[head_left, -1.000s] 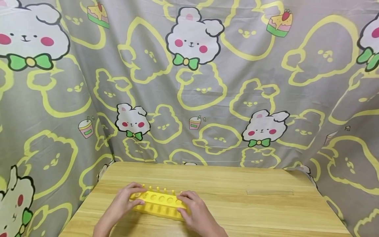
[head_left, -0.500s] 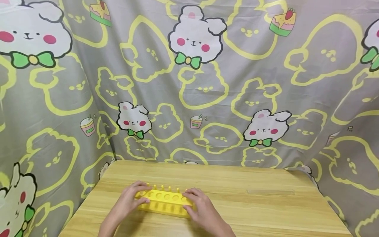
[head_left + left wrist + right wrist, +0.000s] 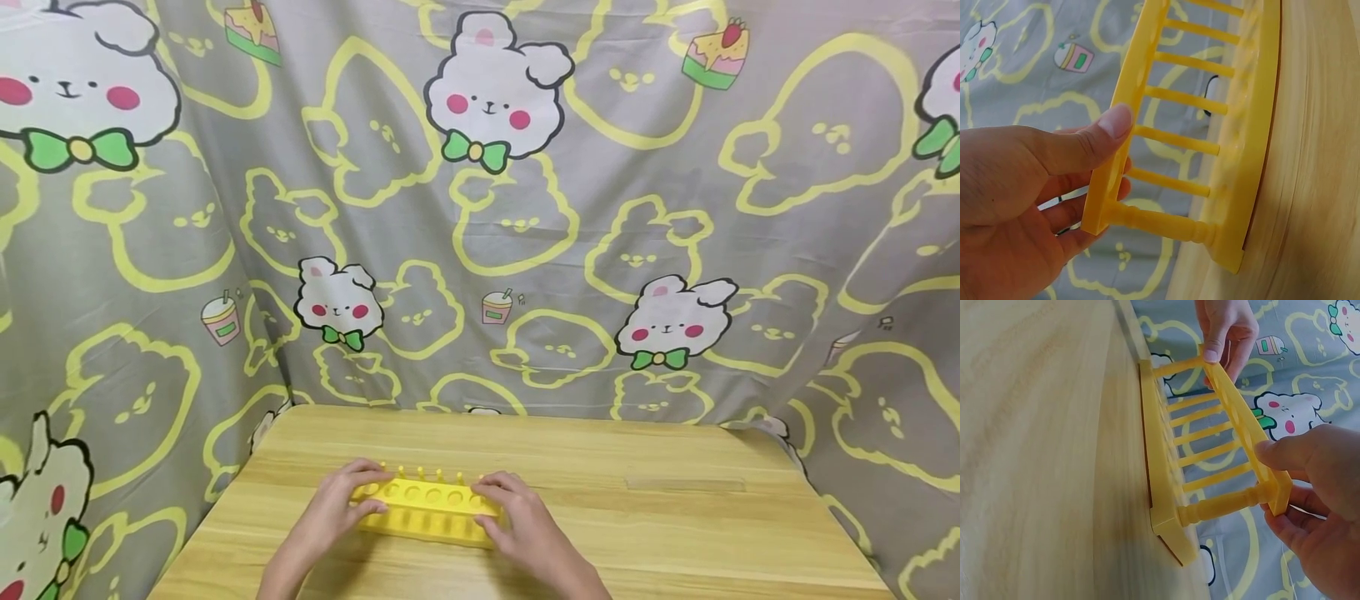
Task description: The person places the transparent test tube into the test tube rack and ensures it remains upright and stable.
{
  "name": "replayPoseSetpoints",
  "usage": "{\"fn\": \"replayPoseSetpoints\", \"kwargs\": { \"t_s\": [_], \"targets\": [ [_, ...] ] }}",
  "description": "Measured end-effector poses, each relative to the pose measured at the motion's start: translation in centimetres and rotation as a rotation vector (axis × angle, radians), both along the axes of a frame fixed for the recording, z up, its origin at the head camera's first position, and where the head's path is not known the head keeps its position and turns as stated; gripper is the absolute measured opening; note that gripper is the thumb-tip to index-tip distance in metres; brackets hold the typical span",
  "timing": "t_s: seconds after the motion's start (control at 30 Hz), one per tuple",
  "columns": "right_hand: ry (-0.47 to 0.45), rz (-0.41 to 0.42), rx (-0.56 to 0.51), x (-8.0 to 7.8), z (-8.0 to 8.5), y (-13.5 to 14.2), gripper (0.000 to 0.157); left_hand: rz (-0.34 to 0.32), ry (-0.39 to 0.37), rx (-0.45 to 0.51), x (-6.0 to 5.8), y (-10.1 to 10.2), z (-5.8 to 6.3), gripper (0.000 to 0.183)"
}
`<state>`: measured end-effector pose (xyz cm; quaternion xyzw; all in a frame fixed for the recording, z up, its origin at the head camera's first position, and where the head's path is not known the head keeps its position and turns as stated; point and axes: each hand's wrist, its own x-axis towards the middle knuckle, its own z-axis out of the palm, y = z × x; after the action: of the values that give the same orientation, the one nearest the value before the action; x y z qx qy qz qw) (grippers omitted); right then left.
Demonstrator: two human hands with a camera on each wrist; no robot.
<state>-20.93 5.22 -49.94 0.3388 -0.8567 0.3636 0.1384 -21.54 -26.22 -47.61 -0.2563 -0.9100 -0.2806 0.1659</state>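
Note:
A yellow plastic test tube rack (image 3: 423, 496) stands upright on the wooden table, its row of round holes facing up and a line of thin pegs along its far side. My left hand (image 3: 341, 504) grips the left end of the top bar, thumb on the near side and fingers behind. At the other end my right hand (image 3: 525, 525) holds the same bar in a similar way. The left wrist view shows the rack's turned end post (image 3: 1157, 222) just below the left hand. In the right wrist view the base (image 3: 1157, 462) lies along the tabletop.
A clear, flat strip (image 3: 684, 485) lies on the table (image 3: 675, 550) to the right of the rack. Behind and beside the table hangs a grey curtain (image 3: 525, 217) printed with rabbits and yellow outlines.
Both hands have moved the rack a little to the right across the table, mostly in the first half second. Their grip on its ends looks the same.

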Motion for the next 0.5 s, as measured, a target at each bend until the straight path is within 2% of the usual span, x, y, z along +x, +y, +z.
{"fn": "replayPoseSetpoints", "kwargs": {
  "t_s": [0.5],
  "targets": [
    [0.000,-0.004,0.005,-0.3,0.4,0.9,0.039,0.015,-0.059,0.041,0.0,1.1,-0.1,0.041]
  ]
}}
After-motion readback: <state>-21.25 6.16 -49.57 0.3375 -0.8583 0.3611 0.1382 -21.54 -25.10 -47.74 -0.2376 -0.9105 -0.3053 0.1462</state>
